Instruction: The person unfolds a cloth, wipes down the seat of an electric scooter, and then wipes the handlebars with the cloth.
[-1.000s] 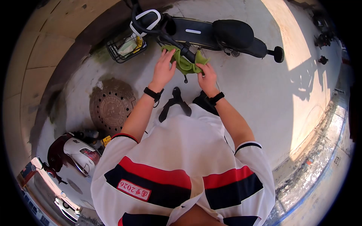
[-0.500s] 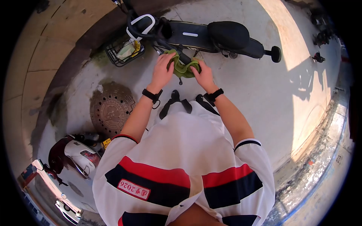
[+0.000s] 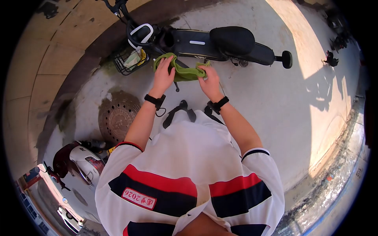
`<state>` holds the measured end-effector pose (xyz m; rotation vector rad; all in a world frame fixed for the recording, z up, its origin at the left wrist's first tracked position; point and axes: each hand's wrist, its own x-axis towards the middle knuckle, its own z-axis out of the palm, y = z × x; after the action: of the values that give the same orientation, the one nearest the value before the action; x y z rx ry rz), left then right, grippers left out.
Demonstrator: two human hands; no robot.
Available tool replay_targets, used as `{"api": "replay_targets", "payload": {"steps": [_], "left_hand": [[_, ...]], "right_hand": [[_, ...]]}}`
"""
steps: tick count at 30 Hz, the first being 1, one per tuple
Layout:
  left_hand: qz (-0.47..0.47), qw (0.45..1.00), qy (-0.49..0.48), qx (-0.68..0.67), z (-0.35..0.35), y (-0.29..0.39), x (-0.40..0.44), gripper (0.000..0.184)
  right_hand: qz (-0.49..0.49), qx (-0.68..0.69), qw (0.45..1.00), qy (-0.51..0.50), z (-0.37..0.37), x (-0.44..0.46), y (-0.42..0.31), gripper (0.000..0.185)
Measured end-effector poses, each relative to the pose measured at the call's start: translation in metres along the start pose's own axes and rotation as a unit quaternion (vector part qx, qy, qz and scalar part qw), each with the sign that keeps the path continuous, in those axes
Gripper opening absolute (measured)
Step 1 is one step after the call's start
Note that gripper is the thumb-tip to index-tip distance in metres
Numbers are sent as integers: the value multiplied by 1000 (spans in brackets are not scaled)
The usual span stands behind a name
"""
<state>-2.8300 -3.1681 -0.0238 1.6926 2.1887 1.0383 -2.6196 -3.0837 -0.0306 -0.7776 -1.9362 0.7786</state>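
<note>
A green cloth (image 3: 185, 74) is stretched between my two hands, beside the handlebar on the near side of a black electric scooter (image 3: 197, 42). My left hand (image 3: 163, 75) grips the cloth's left end, its fingers partly over the fabric. At the right end my right hand (image 3: 210, 82) pinches the cloth between thumb and fingers. Behind the cloth, part of the handlebar grip is hidden. Black bands circle both wrists.
The scooter's front basket (image 3: 128, 63) holds a pale and yellow item. A round manhole cover (image 3: 118, 118) lies at left in the concrete ground. A white and dark red scooter (image 3: 80, 163) stands at lower left. Shoes show below the cloth.
The cloth was bunched around the handlebar grip and is now spread wider between my hands. Both hands have shifted left. The scooter sits further left and slightly lower in view.
</note>
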Motion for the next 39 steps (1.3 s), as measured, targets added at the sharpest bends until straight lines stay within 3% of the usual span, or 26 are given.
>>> {"api": "replay_targets", "payload": {"steps": [4,9,10,13,17,20,25,31,34,39], "left_hand": [[-62,994,66,-56,-11,0,-9,57],[-121,976,162,-85,-37,-38,-14,65],[-159,969,145,-122,-45,-44,-10,68],[-128,982,138,-22,-57,-67,10,68],[-55,995,85,1,-57,-78,39,63],[-33,999,8,-16,-53,-77,50,59],[59,997,-16,-53,-42,-76,50,50],[212,964,-145,-75,-44,-50,48,41],[225,959,-143,-90,-38,-50,46,41],[176,972,-120,-102,-44,-58,47,53]], "right_hand": [[-46,4,998,33,0,11,-15,34],[-16,61,998,8,22,17,-34,33],[-7,61,998,-1,28,21,-37,32],[18,15,999,-46,44,22,-32,33],[44,-38,997,-48,62,20,-25,40],[67,-81,992,-70,74,14,-25,42],[62,-120,988,-79,79,7,-19,39],[160,-83,983,-32,62,-11,-7,29],[199,-119,973,2,55,-22,-10,26],[98,-235,966,40,50,-15,-20,27]]}}
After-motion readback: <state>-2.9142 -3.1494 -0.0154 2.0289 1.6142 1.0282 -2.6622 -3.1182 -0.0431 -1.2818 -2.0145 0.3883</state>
